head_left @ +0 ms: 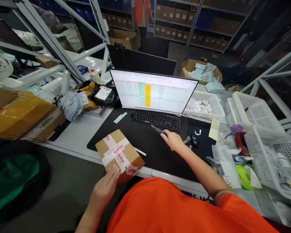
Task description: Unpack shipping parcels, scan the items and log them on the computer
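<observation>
A taped cardboard box (133,158) lies at the desk's front edge, with white and red-printed tape crossing its top. My left hand (105,189) rests on its near left side, fingers stretched out flat against it; the thumb is hidden. Over the black desk mat, my right hand (173,139) is closed around a slim dark tool (157,129), perhaps a pen or a knife. The tool points left, away from the box, just in front of the black keyboard (156,119).
Behind the keyboard stands a monitor (155,90) showing a spreadsheet. A mouse (194,140) lies right of my right hand. White baskets (264,161) line the right side; wrapped parcels (103,94) and a large box (26,113) are on the left. Another person (142,14) stands near the shelves.
</observation>
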### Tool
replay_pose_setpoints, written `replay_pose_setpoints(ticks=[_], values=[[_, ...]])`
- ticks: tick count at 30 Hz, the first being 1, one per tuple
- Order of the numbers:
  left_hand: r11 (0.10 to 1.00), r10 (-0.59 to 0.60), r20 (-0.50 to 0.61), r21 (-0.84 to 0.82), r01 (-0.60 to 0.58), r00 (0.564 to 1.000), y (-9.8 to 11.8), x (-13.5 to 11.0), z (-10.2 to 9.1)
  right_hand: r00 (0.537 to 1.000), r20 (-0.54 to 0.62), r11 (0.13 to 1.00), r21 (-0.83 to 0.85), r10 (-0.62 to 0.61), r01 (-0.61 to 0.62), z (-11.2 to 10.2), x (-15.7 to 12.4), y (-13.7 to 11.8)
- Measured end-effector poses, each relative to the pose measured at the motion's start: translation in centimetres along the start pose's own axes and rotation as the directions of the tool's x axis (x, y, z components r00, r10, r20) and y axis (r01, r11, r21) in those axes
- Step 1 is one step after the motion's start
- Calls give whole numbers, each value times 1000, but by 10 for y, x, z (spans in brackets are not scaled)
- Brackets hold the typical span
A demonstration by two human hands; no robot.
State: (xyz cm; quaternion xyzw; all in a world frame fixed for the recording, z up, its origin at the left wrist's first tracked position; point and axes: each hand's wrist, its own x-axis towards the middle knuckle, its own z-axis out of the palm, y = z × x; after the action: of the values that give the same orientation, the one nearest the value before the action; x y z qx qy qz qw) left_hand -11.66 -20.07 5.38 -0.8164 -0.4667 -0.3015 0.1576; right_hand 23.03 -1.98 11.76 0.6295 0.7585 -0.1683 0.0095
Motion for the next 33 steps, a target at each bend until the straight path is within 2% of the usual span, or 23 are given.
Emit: replay_pose_setpoints(ticks=[1, 3, 6, 8, 10, 12, 14, 16, 18, 20, 22, 26, 28, 29, 31, 33], values=[[998, 22, 34, -53, -21, 999, -4, -13, 1, 1000, -18, 996, 87, 20, -18, 3, -1, 9], [993, 18, 106, -114, -6, 994, -13, -39, 3, 999, -33, 976, 216, -14, 20, 16, -6, 20], [995, -89, 161, -35, 96, 983, -20, -65, 0, 984, 20, 946, 277, -179, 167, 39, -16, 19], [988, -152, 163, 43, 147, 975, -17, -70, -5, 949, 95, 925, 268, -302, 268, 49, -19, 8], [986, -160, 158, 66, 151, 974, -13, -68, -8, 885, 167, 890, 234, -434, 392, 49, -18, -10], [984, -167, 153, 91, 154, 974, -11, -67, -7, 783, 228, 815, 180, -579, 551, 40, -11, -35], [981, -186, 157, 91, 174, 970, -11, -70, -4, 653, 297, 702, 99, -697, 705, 27, -2, -66], [977, -211, 175, 77, 201, 962, -9, -75, 0, 517, 366, 550, -16, -774, 835, 14, 7, -99], [974, -225, 195, 80, 213, 955, -3, -81, 4, 379, 416, 358, -131, -827, 925, 4, 14, -132], [963, -263, 198, 114, 244, 944, 5, -83, 7, 245, 457, 167, -205, -855, 965, -1, 20, -162], [944, -320, 174, 142, 297, 931, 11, -83, 10, 128, 501, 13, -227, -856, 974, 0, 23, -187], [933, -360, 145, 70, 353, 922, 14, -84, 8, -42, 568, -206, -227, -822, 952, 10, 24, -222], [932, -361, 152, 33, 360, 920, 11, -85, 4, -93, 593, -284, -237, -800, 929, 13, 27, -234], [933, -359, 155, 30, 359, 920, 9, -85, 2, -102, 606, -307, -246, -789, 919, 13, 31, -239], [940, -342, 152, 37, 340, 927, 7, -88, -2, -92, 614, -318, -270, -784, 909, 10, 45, -247], [949, -316, 137, 45, 313, 939, 4, -92, -5, -47, 597, -286, -313, -801, 906, 2, 70, -252]])
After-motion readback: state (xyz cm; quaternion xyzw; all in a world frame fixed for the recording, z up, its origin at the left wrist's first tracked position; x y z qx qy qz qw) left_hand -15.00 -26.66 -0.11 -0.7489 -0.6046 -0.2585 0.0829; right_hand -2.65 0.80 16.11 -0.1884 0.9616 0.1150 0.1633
